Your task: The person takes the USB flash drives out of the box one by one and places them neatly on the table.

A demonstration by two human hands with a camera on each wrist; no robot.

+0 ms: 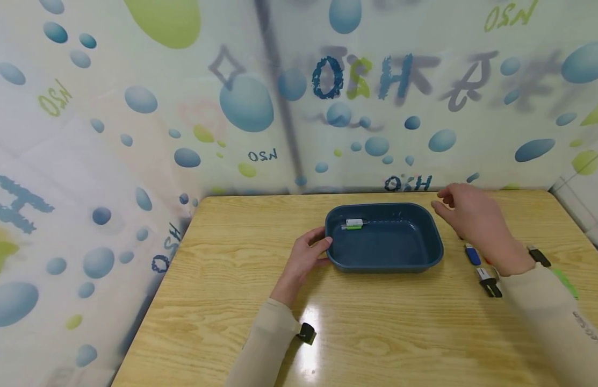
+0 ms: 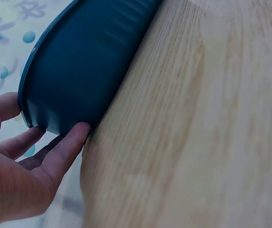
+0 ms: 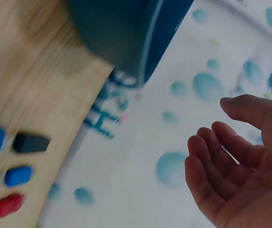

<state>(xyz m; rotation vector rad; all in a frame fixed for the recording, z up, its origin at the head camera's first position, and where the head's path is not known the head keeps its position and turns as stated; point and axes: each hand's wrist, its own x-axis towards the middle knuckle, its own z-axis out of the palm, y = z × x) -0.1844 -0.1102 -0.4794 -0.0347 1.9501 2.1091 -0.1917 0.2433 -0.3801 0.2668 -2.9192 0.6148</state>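
Note:
A dark blue rectangular tray [image 1: 386, 258] stands on the wooden table, and a small white and green USB stick [image 1: 354, 223] lies inside it near its far left corner. My left hand [image 1: 305, 255] holds the tray's left end, thumb at the rim and fingers against the outer wall, as the left wrist view [image 2: 41, 152] also shows. To the right of the tray, my right hand [image 1: 477, 215] is raised with loosely curled fingers. The right wrist view shows nothing in that hand [image 3: 236, 171].
Right of the tray lie a blue USB stick [image 1: 472, 255], a black one with a metal plug [image 1: 489, 282], another black stick [image 1: 539, 256] and a green piece [image 1: 566, 283], partly behind my right arm. Red sticks [image 3: 10, 204] show in the right wrist view. A patterned curtain [image 1: 299, 107] hangs behind the table.

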